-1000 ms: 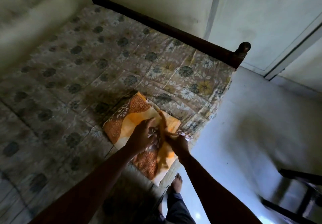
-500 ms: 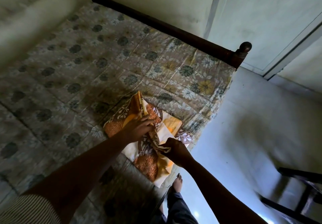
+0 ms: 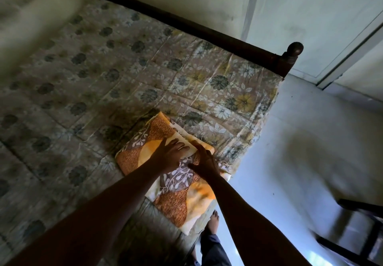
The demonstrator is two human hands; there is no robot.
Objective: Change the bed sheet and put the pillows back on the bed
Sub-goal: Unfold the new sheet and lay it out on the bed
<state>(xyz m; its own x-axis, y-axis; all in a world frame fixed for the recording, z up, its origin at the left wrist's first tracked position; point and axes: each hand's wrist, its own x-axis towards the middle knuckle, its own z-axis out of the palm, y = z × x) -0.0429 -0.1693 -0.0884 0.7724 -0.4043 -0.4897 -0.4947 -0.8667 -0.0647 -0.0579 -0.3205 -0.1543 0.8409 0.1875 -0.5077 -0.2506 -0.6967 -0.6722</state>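
Here, a folded orange, brown and cream leaf-print bed sheet (image 3: 165, 174) lies near the edge of the grey floral quilted mattress (image 3: 128, 83), by its dark wooden rail (image 3: 207, 33). The left hand (image 3: 170, 154) and right hand (image 3: 204, 162) press flat upon it, fingers spread, gripping nothing.

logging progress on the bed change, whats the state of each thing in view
folded sheet: folded, lying flat near the mattress edge
left hand: fingers spread, flat on the folded sheet
right hand: resting on the folded sheet, beside the left hand
mattress: no sheet spread over it, no pillows in view
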